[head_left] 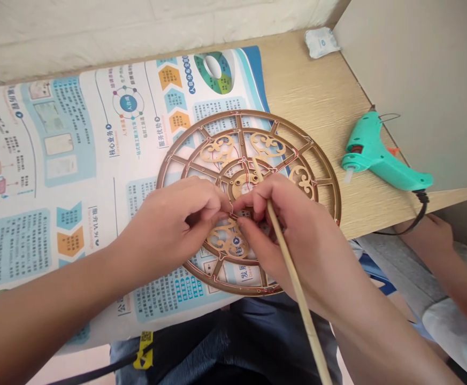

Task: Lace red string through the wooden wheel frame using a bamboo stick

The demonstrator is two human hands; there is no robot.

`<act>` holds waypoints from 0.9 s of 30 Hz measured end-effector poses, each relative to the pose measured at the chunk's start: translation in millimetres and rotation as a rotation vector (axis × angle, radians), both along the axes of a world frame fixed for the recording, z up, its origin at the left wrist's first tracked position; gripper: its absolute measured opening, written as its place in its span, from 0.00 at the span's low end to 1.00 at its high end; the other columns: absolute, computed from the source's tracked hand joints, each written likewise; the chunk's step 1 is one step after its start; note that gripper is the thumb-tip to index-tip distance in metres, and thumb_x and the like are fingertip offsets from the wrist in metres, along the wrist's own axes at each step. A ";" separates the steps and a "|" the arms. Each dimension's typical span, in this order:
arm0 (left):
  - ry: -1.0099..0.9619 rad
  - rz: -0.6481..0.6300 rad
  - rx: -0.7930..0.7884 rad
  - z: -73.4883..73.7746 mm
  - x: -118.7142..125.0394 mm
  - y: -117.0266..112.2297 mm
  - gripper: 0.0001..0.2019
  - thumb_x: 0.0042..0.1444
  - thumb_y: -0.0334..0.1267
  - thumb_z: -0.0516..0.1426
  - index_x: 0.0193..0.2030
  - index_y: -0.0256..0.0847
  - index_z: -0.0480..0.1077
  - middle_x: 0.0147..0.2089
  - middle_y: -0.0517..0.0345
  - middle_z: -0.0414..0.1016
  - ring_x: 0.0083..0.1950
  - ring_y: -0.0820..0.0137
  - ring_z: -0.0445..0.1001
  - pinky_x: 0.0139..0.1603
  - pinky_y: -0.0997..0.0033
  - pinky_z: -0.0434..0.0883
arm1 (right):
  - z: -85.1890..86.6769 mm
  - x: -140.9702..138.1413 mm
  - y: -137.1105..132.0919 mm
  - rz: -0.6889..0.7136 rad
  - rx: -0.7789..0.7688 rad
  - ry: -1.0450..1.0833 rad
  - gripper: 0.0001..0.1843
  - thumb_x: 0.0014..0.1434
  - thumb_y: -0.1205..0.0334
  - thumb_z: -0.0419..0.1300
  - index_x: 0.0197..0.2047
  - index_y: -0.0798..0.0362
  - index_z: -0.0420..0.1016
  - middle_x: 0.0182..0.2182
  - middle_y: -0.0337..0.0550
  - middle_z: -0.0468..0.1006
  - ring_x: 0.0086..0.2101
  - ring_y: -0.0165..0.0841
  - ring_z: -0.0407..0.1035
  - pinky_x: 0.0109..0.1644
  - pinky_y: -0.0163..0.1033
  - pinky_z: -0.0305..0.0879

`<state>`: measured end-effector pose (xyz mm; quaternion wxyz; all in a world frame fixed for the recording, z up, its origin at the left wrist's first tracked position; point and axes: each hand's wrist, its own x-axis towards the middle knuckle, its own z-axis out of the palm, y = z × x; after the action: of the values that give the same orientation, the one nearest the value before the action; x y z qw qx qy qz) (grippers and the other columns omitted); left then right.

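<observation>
A round brown openwork frame (321,160) with gold scroll ornaments lies flat on a printed poster (76,160). A thin wooden stick (297,289) runs from the frame's hub toward me. My left hand (177,224) is closed in a pinch over the frame's lower middle, on a thin wire I can barely make out. My right hand (285,224) is closed too, fingertips meeting the left ones, with the stick passing through its fingers. Thin red wire runs along some spokes.
A teal glue gun (377,158) lies on the wooden desk (317,91) at the right, its black cord hanging over the edge. A white packet (321,41) sits at the far back. Another person's hand (437,235) rests at the right. A partition panel (418,64) bounds the desk.
</observation>
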<state>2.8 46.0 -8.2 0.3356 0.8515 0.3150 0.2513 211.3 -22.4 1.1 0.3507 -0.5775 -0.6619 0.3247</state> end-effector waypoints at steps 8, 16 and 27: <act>-0.004 -0.036 0.063 -2.0 0.9 -1.4 0.18 0.66 0.17 0.54 0.33 0.40 0.53 0.42 0.71 0.75 0.43 0.79 0.73 0.41 0.75 0.67 | 2.7 -7.7 11.0 0.008 0.019 -0.030 0.19 0.60 0.80 0.61 0.39 0.49 0.58 0.33 0.31 0.73 0.28 0.25 0.64 0.31 0.32 0.59; 0.038 -0.039 0.154 -2.9 1.1 -3.3 0.18 0.67 0.18 0.56 0.35 0.41 0.54 0.45 0.66 0.77 0.44 0.75 0.74 0.40 0.70 0.67 | 5.9 -10.1 12.6 0.040 -0.009 -0.134 0.17 0.60 0.77 0.58 0.38 0.48 0.55 0.31 0.32 0.70 0.27 0.28 0.63 0.29 0.36 0.57; 0.047 -0.068 0.297 -10.6 1.7 -0.3 0.18 0.67 0.17 0.55 0.36 0.41 0.52 0.45 0.65 0.77 0.44 0.72 0.76 0.39 0.68 0.68 | 14.8 -8.7 15.0 0.115 -0.043 -0.270 0.19 0.57 0.79 0.58 0.37 0.47 0.54 0.27 0.33 0.66 0.23 0.29 0.60 0.24 0.40 0.54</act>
<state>4.5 45.6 -18.8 0.2066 0.9076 0.2532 0.2637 202.7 -7.4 15.9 0.2268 -0.5845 -0.7279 0.2777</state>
